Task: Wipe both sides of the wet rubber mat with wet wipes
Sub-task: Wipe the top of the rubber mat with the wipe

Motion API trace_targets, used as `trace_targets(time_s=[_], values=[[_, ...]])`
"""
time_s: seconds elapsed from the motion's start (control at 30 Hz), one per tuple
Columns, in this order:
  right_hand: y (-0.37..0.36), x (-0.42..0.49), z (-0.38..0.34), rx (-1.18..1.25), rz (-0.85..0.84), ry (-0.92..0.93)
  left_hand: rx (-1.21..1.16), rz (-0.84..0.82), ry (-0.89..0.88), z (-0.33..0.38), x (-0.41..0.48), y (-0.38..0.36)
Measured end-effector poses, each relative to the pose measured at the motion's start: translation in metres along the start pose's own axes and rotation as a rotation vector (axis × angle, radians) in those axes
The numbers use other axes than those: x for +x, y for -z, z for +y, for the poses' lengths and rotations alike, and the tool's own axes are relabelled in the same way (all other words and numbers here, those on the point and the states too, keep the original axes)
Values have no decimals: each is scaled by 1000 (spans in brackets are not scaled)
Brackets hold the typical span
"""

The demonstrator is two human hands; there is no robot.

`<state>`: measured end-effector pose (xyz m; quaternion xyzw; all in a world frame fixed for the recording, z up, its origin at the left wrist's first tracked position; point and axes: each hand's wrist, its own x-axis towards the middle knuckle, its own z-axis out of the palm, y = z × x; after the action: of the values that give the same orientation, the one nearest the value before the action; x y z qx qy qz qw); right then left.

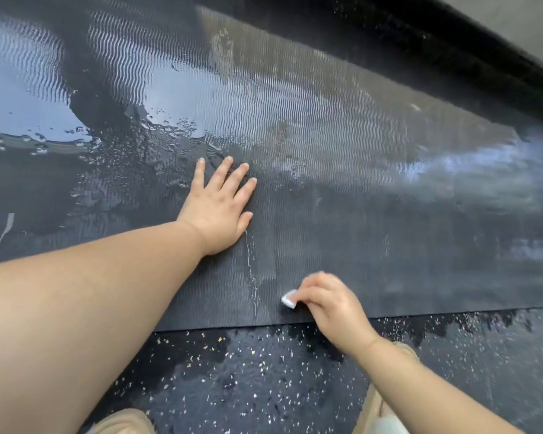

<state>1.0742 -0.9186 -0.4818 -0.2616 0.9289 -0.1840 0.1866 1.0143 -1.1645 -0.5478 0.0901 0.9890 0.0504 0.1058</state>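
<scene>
Your right hand [326, 303] pinches the wipe [289, 299] at the near edge of the mat [405, 245], which runs sideways; your left hand [220, 211] lies flat farther in.

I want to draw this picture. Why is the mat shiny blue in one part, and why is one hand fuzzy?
Head view: the wet rubber mat glares pale blue at upper left, where pooled water mirrors bright light; the right hand, pinching the wet wipe, is smeared by motion blur; the left hand, flat on the mat, looks sharp; the wide lens curves the far edge.
</scene>
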Motion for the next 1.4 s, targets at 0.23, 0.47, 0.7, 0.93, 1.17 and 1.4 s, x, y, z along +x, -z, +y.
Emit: trace_targets(time_s=[0.23, 0.47, 0.7, 0.93, 1.17, 1.4], values=[[30, 126, 25, 118, 403, -433, 42, -42, -59, 0, -3, 5], [-7, 54, 10, -20, 339, -287, 43, -77, -61, 2, -7, 10], [-3, -24, -1, 11, 54, -111, 60, -155, -72, 3, -13, 18], [22, 151, -12, 111, 263, -178, 81, -178, -104, -10, -28, 22], [-4, 138, -16, -35, 305, -137, 49, -164, -75, -13, -30, 18], [-27, -20, -21, 23, -4, 135, 56, -156, -83, -16, -31, 18]])
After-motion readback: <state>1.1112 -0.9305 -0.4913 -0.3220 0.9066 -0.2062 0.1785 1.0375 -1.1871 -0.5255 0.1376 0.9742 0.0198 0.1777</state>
